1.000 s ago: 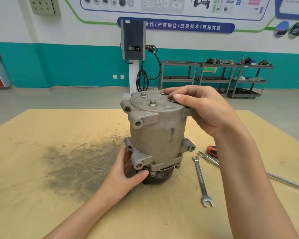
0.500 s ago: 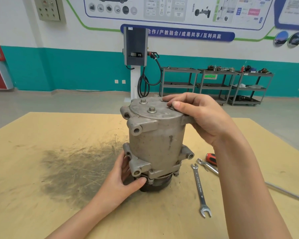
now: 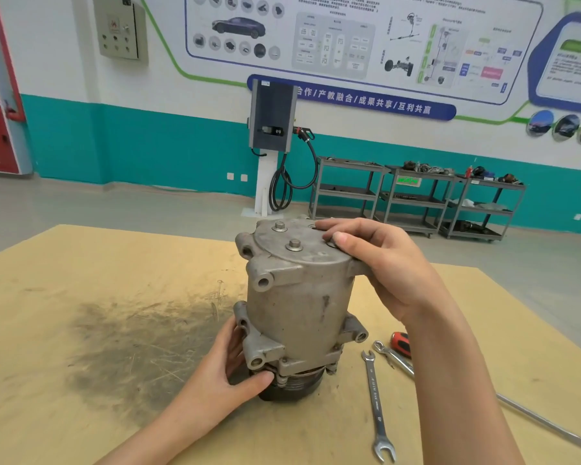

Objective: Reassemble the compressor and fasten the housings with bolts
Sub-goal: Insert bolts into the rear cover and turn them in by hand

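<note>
Both hands clasp compressor (image 3: 299, 307) upright at frame centre: right hand (image 3: 383, 266) curled over top cover, left hand (image 3: 222, 374) gripping base. Barely moved since a second ago (steadying); wrench (image 3: 376, 404) untouched lower right, bolts (image 3: 294, 245) await tightening.

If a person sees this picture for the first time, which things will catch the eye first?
First the grey compressor, standing upright at the middle of the wooden table. The right hand grips its top cover beside two bolts, and the left hand holds its base. An open-end wrench lies to its right.
</note>
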